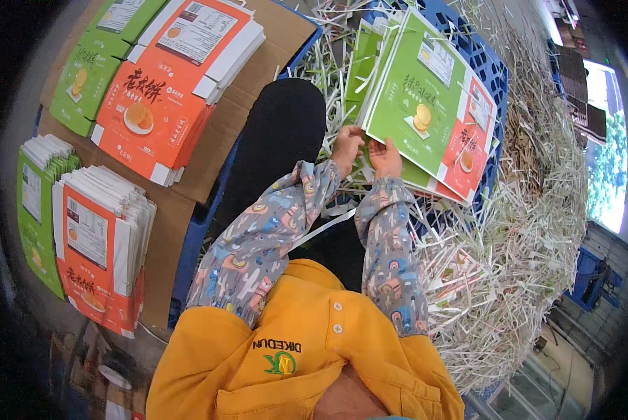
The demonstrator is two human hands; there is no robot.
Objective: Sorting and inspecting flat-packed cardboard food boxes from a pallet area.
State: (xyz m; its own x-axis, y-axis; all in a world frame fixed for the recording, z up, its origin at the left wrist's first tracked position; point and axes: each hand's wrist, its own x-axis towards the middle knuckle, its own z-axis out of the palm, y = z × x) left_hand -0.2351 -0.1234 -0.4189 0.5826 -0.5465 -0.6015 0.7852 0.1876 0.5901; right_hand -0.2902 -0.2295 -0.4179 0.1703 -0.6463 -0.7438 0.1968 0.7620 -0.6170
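Printed cardboard sheets [405, 91], green on one side and orange-red on the other, lie in a slightly uneven pile ahead of me. My left hand [347, 149] is closed at the pile's near left corner, its fingers curled against the sheet edges. Close beside it, my right hand [386, 158] pinches the near edge of the upper sheet, with the thumb along that edge. How many sheets lie between my fingers is hidden. Behind the pile's left side, more green card [365, 52] shows among paper strips.
Stacks of flat orange carton blanks [153, 98] and green ones [86, 87] stand on brown cardboard [170, 217] to my left, with smaller stacks [104, 231] nearer. A blue plastic pallet [492, 63] lies under the sheets. Heaped paper trimmings [510, 280] cover the right side.
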